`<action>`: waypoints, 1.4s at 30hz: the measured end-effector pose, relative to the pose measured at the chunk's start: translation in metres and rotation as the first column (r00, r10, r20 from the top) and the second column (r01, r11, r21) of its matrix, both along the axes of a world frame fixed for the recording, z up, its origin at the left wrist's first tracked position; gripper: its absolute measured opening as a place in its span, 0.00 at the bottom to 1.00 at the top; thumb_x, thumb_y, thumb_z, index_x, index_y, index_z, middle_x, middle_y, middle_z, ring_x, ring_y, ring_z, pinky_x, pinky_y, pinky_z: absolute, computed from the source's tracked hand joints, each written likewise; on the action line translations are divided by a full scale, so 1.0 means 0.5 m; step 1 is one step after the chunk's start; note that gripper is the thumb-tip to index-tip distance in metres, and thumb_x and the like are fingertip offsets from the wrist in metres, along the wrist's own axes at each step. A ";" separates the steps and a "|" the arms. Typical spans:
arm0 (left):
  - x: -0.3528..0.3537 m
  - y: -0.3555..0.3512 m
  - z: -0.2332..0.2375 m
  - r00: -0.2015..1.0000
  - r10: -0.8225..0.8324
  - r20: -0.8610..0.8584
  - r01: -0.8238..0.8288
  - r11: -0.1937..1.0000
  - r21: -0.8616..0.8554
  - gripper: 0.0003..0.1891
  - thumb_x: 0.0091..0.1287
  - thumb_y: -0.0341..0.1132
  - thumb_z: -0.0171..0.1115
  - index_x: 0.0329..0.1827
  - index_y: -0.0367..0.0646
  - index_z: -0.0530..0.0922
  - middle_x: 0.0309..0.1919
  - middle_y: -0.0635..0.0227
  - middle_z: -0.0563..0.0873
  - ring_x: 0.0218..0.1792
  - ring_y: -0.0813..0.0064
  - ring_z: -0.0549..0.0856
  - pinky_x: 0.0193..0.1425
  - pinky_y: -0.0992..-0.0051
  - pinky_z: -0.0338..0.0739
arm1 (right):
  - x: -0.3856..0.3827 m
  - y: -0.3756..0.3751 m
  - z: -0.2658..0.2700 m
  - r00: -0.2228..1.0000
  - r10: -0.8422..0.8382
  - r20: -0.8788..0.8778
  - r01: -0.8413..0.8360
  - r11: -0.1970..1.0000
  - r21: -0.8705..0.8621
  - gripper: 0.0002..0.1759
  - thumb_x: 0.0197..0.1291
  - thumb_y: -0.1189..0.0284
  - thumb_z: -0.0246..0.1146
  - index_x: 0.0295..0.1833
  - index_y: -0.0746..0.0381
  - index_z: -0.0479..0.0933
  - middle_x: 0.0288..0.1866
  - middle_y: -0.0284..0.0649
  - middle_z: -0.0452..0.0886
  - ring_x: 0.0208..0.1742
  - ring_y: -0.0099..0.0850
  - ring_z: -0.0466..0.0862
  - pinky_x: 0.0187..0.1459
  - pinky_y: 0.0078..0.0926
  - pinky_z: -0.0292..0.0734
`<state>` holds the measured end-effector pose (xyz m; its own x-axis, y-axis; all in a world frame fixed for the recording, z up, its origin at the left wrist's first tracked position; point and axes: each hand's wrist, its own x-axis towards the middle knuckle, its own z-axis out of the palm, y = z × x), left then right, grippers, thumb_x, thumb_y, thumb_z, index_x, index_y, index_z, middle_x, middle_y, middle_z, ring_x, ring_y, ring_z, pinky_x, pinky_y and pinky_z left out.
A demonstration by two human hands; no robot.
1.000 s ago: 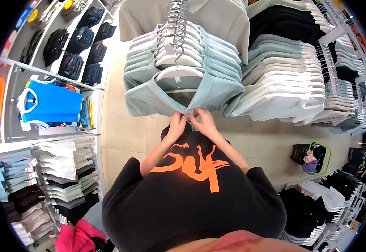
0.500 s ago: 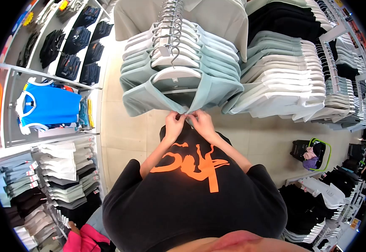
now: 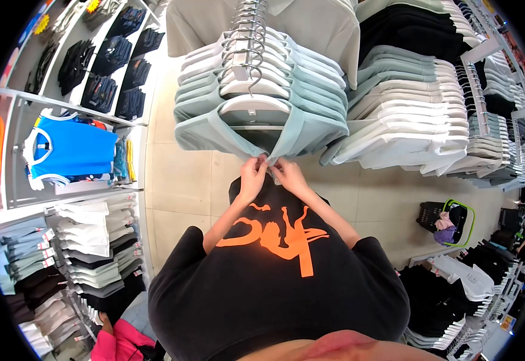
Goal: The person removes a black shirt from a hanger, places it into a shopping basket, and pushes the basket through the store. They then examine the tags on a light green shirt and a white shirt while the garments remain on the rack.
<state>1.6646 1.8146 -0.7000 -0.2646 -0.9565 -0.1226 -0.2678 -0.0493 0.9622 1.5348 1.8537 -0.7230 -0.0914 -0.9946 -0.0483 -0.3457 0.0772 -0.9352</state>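
A pale green V-neck top (image 3: 310, 129) hangs at the front of a row of garments, on a white hanger (image 3: 255, 104) with a metal hook. At the bottom of its neckline, my left hand (image 3: 253, 179) pinches one front edge between closed fingers. Right beside it, my right hand (image 3: 290, 178) grips the other front edge, its fingertips almost touching those of my left. The fingers cover the spot where the two edges meet, so any button there is hidden. Behind this top hang several more pale green and white garments (image 3: 316, 66).
To the right, a rail bears white, beige and green garments (image 3: 407, 129). A black shopping basket (image 3: 429, 215) with a green handle stands on the tiled floor (image 3: 178, 186). Shelves with a blue sleeveless top (image 3: 79, 147) are at left. Someone's pink sleeve (image 3: 124, 343) shows lower left.
Both hands stay at the neckline with their fingers slightly shifted along the front edges. The top's lower left side sits a little higher. Otherwise the scene has barely moved.
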 end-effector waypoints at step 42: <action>0.014 0.009 -0.056 0.997 -0.058 -0.049 0.072 0.938 0.340 0.14 0.60 0.38 0.59 0.31 0.33 0.73 0.23 0.70 0.78 0.25 0.85 0.73 0.31 0.83 0.67 | -0.007 0.008 -0.058 0.980 -0.063 0.188 0.046 0.995 0.090 0.13 0.49 0.70 0.63 0.36 0.70 0.76 0.29 0.48 0.80 0.31 0.36 0.81 0.34 0.26 0.73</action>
